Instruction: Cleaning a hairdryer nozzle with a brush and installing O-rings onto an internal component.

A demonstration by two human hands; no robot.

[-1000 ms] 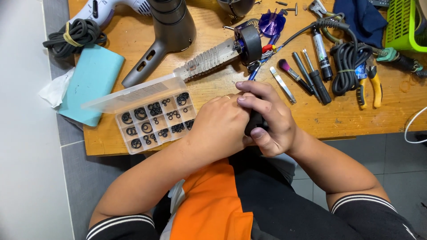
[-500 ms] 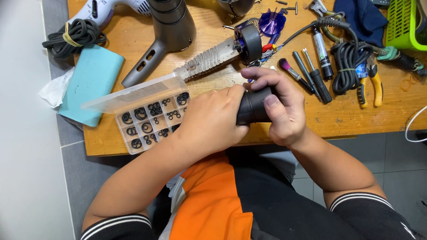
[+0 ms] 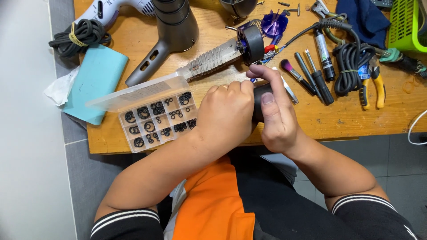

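A short black cylinder sits at the near edge of the wooden counter, gripped between both hands and mostly hidden by them, so its exact shape is hard to tell. The right hand wraps it from the right, thumb laid along its side and forefinger curled over the far end; its fingers are closed on the cylinder. The left hand covers it from the left, fingers bent in and pressed against the same part. Just left of the left hand lies a clear plastic organiser box, lid open toward the far side, its compartments holding small black rubber rings. Just beyond the hands lies a finned metal heating element with a dark round cap on its right end. Farther off stands a grey hair dryer body. To the far left are a teal pouch and a coiled black cable. To the right of the hands lie a small brush, a black marker-like pen, another bundled black cord and yellow-handled pliers. A green basket shows at the far right corner.
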